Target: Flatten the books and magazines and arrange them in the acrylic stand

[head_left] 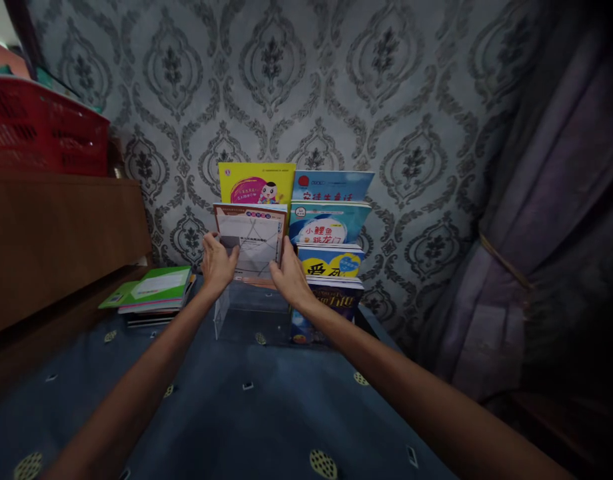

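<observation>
Both my hands grip a thin book point(256, 230) with a brown-edged, pale cover, one at each side. My left hand point(219, 260) is closed on its left edge, and my right hand point(290, 272) on its lower right edge. The book stands upright in front of a yellow book point(256, 175), over the left half of a clear stepped rack point(251, 317). In the rack's right half stand several books in tiers: a light blue one point(336, 183), a teal one point(331, 220), a blue and yellow one point(331, 261) and a dark blue one point(326, 313).
A stack of books with a green cover on top point(156, 283) lies to the left. Beyond it is a wooden cabinet point(61, 240) bearing a red basket point(46, 123). Patterned wallpaper point(271, 80) rises behind, a curtain point(516, 253) hangs at right, and dark blue cloth point(226, 427) covers the surface.
</observation>
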